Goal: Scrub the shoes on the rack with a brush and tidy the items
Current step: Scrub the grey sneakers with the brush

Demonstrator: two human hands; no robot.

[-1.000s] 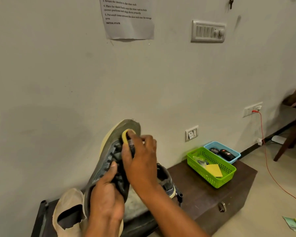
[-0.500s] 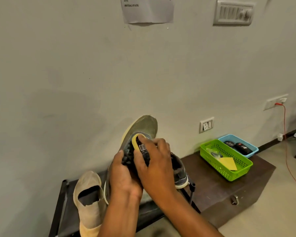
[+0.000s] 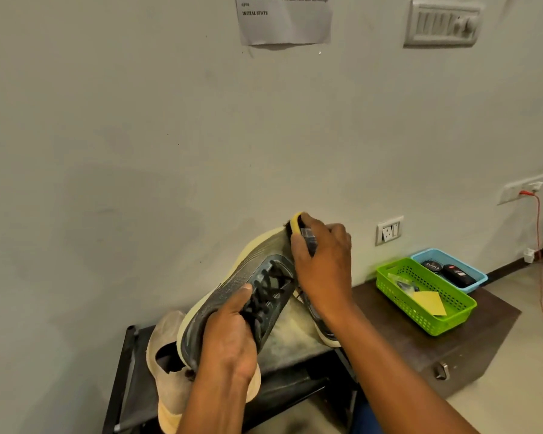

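My left hand (image 3: 229, 339) grips a grey laced sneaker (image 3: 232, 286) with a cream sole, tilted up with its toe toward the wall. My right hand (image 3: 322, 261) holds a yellow-backed brush (image 3: 296, 225) whose dark bristles press on the sneaker's toe. Below them a beige slip-on shoe (image 3: 166, 371) lies on the black shoe rack (image 3: 129, 380). Part of another dark sneaker (image 3: 322, 327) shows behind my right wrist, mostly hidden.
A dark wooden chest (image 3: 420, 355) stands right of the rack. On it sit a green basket (image 3: 427, 308) with a yellow cloth and a blue tray (image 3: 477, 277) with black items. Wall sockets and a red cable are at right.
The brush and my right hand slid up from the laces to the sneaker's toe. The view shifted, so the rack and baskets sit further right and lower.
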